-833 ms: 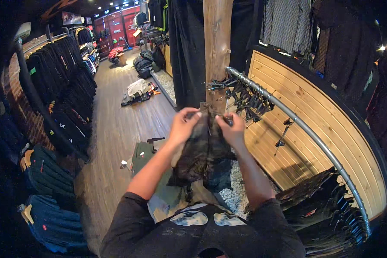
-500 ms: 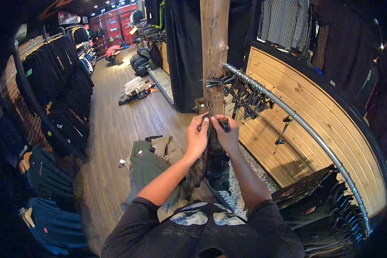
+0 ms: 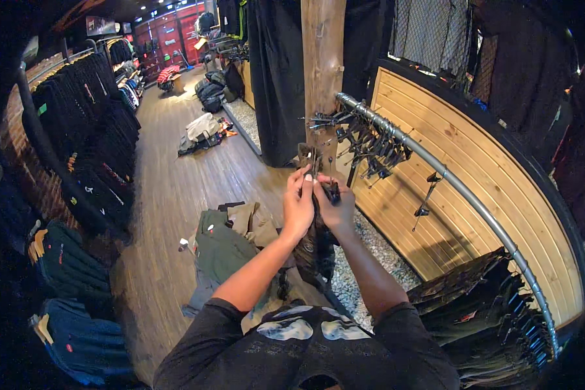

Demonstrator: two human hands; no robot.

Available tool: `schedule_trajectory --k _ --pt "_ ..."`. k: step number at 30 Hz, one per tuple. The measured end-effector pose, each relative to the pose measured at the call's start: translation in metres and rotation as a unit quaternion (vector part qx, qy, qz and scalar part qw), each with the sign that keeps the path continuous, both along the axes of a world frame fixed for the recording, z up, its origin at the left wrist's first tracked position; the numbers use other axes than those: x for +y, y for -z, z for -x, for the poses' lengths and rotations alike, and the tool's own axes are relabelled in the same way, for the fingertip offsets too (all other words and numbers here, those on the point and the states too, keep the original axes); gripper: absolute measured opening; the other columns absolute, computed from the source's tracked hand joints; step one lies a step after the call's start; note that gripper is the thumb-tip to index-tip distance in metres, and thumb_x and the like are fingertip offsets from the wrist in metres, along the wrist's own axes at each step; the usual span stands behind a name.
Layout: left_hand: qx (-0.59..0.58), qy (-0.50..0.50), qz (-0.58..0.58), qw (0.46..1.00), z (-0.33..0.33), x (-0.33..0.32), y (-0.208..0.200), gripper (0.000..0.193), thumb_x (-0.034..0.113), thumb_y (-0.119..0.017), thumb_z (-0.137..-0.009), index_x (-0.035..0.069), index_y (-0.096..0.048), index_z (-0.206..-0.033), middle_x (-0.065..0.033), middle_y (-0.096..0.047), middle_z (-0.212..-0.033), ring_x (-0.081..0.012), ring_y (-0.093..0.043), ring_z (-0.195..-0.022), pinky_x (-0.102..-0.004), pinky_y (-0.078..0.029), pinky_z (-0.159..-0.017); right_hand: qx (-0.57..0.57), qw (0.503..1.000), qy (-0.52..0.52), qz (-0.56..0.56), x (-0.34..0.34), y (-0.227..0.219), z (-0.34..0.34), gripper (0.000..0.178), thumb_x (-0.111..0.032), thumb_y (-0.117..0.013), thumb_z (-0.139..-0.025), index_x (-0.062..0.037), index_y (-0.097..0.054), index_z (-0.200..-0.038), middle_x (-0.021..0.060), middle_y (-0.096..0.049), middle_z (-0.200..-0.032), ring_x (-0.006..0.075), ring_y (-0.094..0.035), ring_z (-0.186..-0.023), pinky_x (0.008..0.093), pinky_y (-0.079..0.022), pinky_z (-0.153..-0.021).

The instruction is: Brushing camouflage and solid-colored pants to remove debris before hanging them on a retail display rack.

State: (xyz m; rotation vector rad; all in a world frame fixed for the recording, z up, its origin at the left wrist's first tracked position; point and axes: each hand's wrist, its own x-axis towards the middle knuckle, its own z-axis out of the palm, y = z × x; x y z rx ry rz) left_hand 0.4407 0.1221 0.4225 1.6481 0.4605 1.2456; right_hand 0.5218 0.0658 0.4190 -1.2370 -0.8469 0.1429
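Note:
Both hands are raised in front of me at the top of a dark brown, mottled garment (image 3: 315,253), which hangs down between my forearms. My left hand (image 3: 298,207) pinches its upper part, thumb up. Close beside it, my right hand (image 3: 337,207) has its fingers closed around a black clip hanger (image 3: 334,192), with the thumb near the fabric. A small pale tag or strip shows at the garment's top edge, just above the fingertips. How the hanger's clips meet the cloth is hidden by my fingers.
A curved metal rail (image 3: 461,185) on the right carries bunched black clip hangers (image 3: 370,146) and dark trousers (image 3: 461,318). A wooden post (image 3: 323,71) rises ahead. Green and tan clothes (image 3: 224,247) lie on the floor at left; a further clothing pile (image 3: 201,133) lies beyond. Racks line the left.
The garment's top edge has tipped up above my fingertips, and a pale strip now shows there. My hands have shifted slightly; the garment's lower part has swung a little.

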Motion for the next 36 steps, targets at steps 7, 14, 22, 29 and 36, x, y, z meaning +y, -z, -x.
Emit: schedule_trajectory --k 7,14,22,29,36 --pt "-0.229 0.305 0.326 0.865 0.002 -0.006 0.011 0.073 0.057 -0.029 -0.103 0.002 -0.027 -0.150 -0.0074 -0.041 -0.146 -0.0168 -0.033 -0.139 -0.0297 -0.019 -0.118 -0.015 0.997 0.007 0.077 -0.013 -0.011 -0.001 0.022 -0.016 -0.076 -0.086 0.0000 -0.068 -0.098 -0.0008 -0.068 -0.085 0.0056 -0.059 -0.077 0.0223 -0.049 -0.072" --pt "-0.102 0.291 0.225 0.924 0.028 0.018 0.004 0.064 0.040 -0.045 -0.102 0.005 -0.026 -0.152 -0.0073 -0.045 -0.146 -0.0179 -0.034 -0.141 -0.0330 -0.028 -0.115 0.040 0.998 -0.053 0.022 -0.027 -0.013 -0.029 0.014 -0.013 -0.073 -0.088 -0.0014 -0.068 -0.094 -0.0039 -0.065 -0.081 0.0036 -0.056 -0.073 0.0211 -0.046 -0.069" --pt "0.055 0.242 0.030 0.968 0.044 0.101 0.009 0.106 0.025 -0.081 -0.076 0.010 -0.014 -0.157 -0.0097 -0.039 -0.151 -0.0207 -0.036 -0.139 -0.0361 -0.027 -0.114 0.073 0.985 -0.140 0.075 -0.062 -0.032 -0.053 0.017 -0.016 -0.073 -0.088 -0.0039 -0.066 -0.097 -0.0060 -0.062 -0.083 0.0041 -0.054 -0.076 0.0217 -0.044 -0.070" --pt "0.142 0.289 0.067 0.944 0.050 0.089 -0.004 0.039 0.012 -0.079 -0.081 0.001 -0.065 -0.116 0.0029 -0.068 -0.101 -0.0090 -0.059 -0.094 -0.0277 -0.047 -0.088 0.049 0.990 -0.052 0.121 -0.073 -0.054 -0.067 0.016 -0.017 -0.073 -0.087 -0.0037 -0.066 -0.091 -0.0047 -0.062 -0.079 0.0046 -0.054 -0.072 0.0219 -0.043 -0.067" --pt "0.076 0.315 0.205 0.923 0.030 0.070 -0.017 0.038 0.021 -0.074 -0.087 0.002 -0.064 -0.118 -0.0037 -0.067 -0.106 -0.0136 -0.062 -0.094 -0.0315 -0.052 -0.083 0.112 0.986 -0.049 0.110 -0.059 -0.043 -0.092 0.018 -0.022 -0.073 -0.087 -0.0059 -0.065 -0.081 -0.0073 -0.055 -0.070 0.0050 -0.045 -0.064 0.0238 -0.037 -0.059"
